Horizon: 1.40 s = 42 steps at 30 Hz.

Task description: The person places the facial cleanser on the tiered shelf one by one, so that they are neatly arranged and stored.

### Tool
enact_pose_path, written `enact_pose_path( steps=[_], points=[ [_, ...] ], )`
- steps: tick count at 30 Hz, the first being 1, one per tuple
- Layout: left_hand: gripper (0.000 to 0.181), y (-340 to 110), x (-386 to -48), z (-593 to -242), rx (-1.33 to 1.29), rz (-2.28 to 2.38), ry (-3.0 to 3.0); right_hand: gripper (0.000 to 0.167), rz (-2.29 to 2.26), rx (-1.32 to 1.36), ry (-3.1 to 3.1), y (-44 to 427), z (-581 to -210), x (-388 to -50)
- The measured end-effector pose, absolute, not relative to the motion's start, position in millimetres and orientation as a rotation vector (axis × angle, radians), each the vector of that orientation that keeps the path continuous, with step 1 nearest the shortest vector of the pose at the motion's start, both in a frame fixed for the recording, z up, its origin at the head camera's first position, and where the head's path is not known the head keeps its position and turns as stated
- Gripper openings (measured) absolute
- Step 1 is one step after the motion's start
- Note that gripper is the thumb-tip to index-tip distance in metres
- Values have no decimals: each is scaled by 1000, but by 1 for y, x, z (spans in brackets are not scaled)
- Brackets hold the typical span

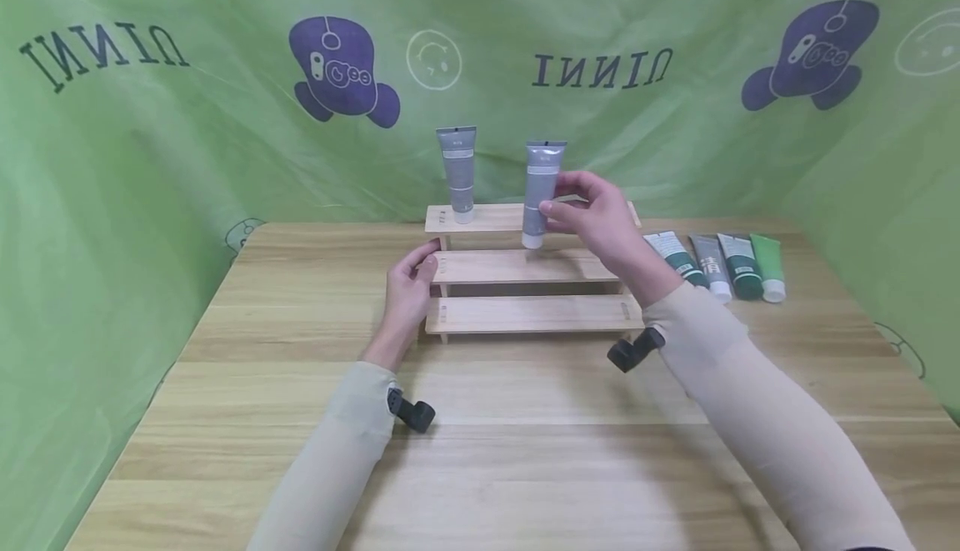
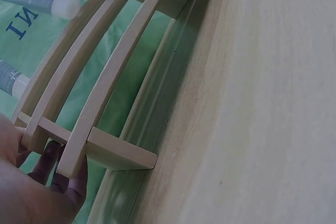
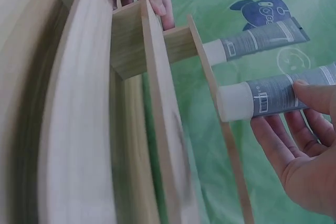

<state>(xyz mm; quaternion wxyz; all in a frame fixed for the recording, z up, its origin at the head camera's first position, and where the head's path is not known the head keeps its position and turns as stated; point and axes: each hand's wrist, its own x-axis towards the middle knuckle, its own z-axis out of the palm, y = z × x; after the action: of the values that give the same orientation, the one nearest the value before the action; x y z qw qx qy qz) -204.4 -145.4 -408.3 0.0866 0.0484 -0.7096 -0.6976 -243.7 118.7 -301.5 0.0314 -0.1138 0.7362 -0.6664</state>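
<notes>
Wooden rack [image 1: 525, 266] on table [image 1: 487, 451], green cloth [image 1: 487, 84] behind

Green fabric [image 1: 487, 51] with purple figures [image 1: 333, 67] and white smiley faces [image 1: 434, 60] hangs far, left and right around a wood-grain table [image 1: 525, 451].

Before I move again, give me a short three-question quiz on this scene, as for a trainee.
1. Which tier of the wooden rack bears the standing gray tube: (a) bottom, (b) middle, (c) top?
2. True or false: the left hand holds a tube.
3. How many tubes lie on the table, right of the rack in the head view?

Key: 1. c. 2. False: it grips the rack's left end; the right hand holds the other gray tube. 3. Four.
</notes>
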Motion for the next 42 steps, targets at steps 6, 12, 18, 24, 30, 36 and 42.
enact_pose_path(
  steps=[6,12,18,24,30,36,42],
  points=[
    [34,-146,-204,-408,129,-2079,-2111,42,-2096,-370,2239,102,-294,-256],
    [34,-146,-204,-408,121,-2079,-2103,43,-2083,-329,2259,93,-288,-266],
    [34,-145,-205,-408,135,-2073,-2119,43,-2084,-303,2270,89,-288,-273],
    [34,-145,-204,-407,137,-2063,-2122,42,-2083,-325,2297,91,-290,-276],
    [33,-145,-204,-407,131,-2060,-2117,42,-2086,-324,2310,92,-295,-277],
    [33,-145,-205,-408,133,-2077,-2104,44,-2096,-340,2311,92,-298,-276],
    [33,-145,-205,-408,144,-2074,-2103,43,-2095,-394,2326,92,-300,-276]
  ],
)
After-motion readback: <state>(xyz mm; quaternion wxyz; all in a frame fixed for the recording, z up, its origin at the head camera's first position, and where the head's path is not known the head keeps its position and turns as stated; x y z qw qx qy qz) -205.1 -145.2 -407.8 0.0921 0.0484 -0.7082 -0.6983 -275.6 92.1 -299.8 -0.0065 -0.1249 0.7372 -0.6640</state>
